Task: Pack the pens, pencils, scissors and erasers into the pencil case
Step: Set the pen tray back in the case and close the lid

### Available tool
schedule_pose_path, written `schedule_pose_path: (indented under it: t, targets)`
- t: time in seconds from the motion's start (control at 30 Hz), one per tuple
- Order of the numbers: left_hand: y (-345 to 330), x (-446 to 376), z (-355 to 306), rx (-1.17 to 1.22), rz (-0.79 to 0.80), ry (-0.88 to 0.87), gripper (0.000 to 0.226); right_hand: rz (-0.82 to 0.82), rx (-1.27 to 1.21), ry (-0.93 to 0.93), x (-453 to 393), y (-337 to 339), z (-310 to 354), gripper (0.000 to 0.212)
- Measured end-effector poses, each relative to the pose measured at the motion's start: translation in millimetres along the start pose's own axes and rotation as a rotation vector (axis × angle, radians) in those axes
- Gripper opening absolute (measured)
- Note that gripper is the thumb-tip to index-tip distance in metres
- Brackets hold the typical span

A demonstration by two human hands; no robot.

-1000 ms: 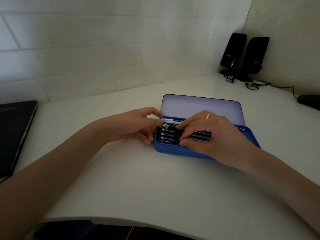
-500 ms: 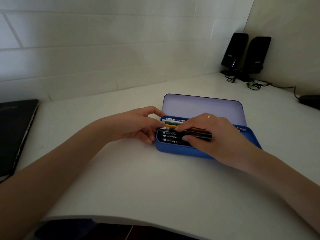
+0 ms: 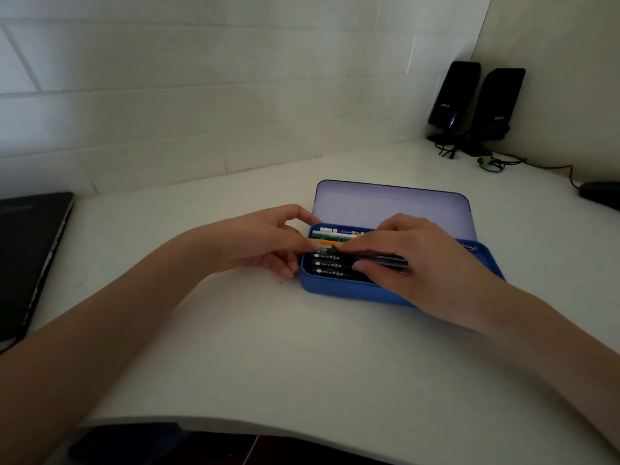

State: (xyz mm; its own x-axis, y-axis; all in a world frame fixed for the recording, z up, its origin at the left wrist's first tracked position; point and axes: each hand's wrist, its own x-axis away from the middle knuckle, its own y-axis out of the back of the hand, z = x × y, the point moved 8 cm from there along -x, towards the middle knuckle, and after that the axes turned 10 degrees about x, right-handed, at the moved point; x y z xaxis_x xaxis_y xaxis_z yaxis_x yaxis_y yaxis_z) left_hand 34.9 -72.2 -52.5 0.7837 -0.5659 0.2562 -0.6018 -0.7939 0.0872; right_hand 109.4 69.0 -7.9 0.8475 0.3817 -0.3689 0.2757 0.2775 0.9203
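The blue pencil case (image 3: 339, 290) lies open on the white desk, its pale lid (image 3: 392, 206) raised at the back. Inside, three black pens (image 3: 330, 265) fill the front rows, an orange pencil (image 3: 323, 242) lies behind them, and green and white items (image 3: 330, 232) sit at the rear. My left hand (image 3: 258, 243) is at the case's left end, its straight index fingertip touching the grey end of a pen. My right hand (image 3: 416, 263) lies over the case's middle and pinches a black pen between thumb and fingers. It hides the case's right half.
A dark closed laptop (image 3: 30, 260) lies at the desk's left edge. Two black speakers (image 3: 476, 102) with cables stand in the far right corner, and a dark device (image 3: 600, 194) sits at the right edge. The desk's front edge curves near me.
My right fingers slid toward the front of the case, uncovering the orange pencil and the green and white items behind it. My left hand stayed at the case's left end.
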Motion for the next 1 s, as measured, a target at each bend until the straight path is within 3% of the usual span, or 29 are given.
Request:
schedule_pose_path:
  t: [0.2, 0.3, 0.5, 0.67, 0.83, 1.0]
  targets:
    - [0.2, -1.8, 1.2, 0.018, -0.021, 0.001, 0.022, 0.019, -0.024, -0.015, -0.4, -0.7, -3.2, 0.034]
    - [1.0, -3.6, 3.0, 0.049, -0.026, 0.008, 0.022, -0.061, -0.076, -0.024, 0.8, 14.3, -8.6, 0.032]
    - [0.6, -2.8, 2.8, 0.048, -0.018, 0.015, 0.018, -0.297, -0.157, -0.319, 4.5, 50.1, -68.1, 0.032]
    - [0.9, -0.1, 2.0, 0.062, 0.054, 0.013, 0.030, -0.127, 0.018, -0.557, 11.5, 22.3, -119.3, 0.046]
    - [0.6, 2.7, 1.2, 0.132, 0.140, 0.038, 0.042, -0.078, -0.252, -0.706, 18.1, 5.0, -137.6, 0.048]
    - [-0.6, 3.5, 0.6, 0.110, 0.136, 0.043, 0.041, -0.308, -0.473, -0.742, 18.8, 19.7, -139.3, 0.037]
